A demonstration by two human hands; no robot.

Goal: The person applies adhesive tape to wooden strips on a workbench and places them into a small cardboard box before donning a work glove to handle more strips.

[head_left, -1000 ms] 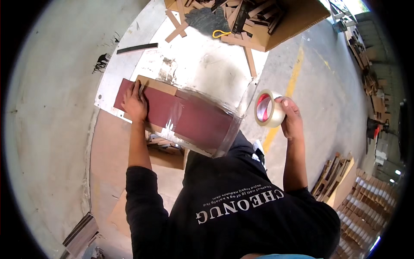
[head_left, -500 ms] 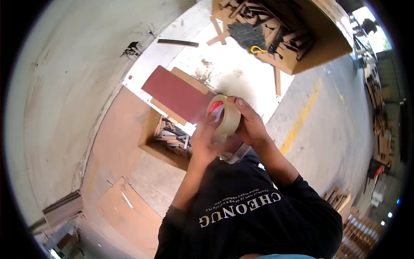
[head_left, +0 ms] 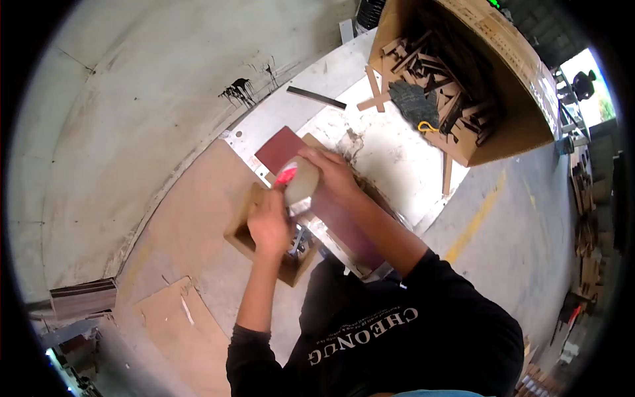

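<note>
One clear packing-tape roll [head_left: 303, 190], clamped by fingers of the left hand [head_left: 268, 223], has been shifted leftward over the maroon board [head_left: 281, 145], centring work there; grip in the right hand [head_left: 335, 175] is unclear.

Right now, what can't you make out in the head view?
All in the head view:
- Tape roll: free end; motion blur.
- Left hand and right hand: exact grip; blur.
- Dark red panel: middle; tape roll, right hand and right forearm cover it.
- Lower cardboard box: much of its inside; left hand hides it.
- Large cardboard box: top part; picture's upper edge cuts it off.
</note>
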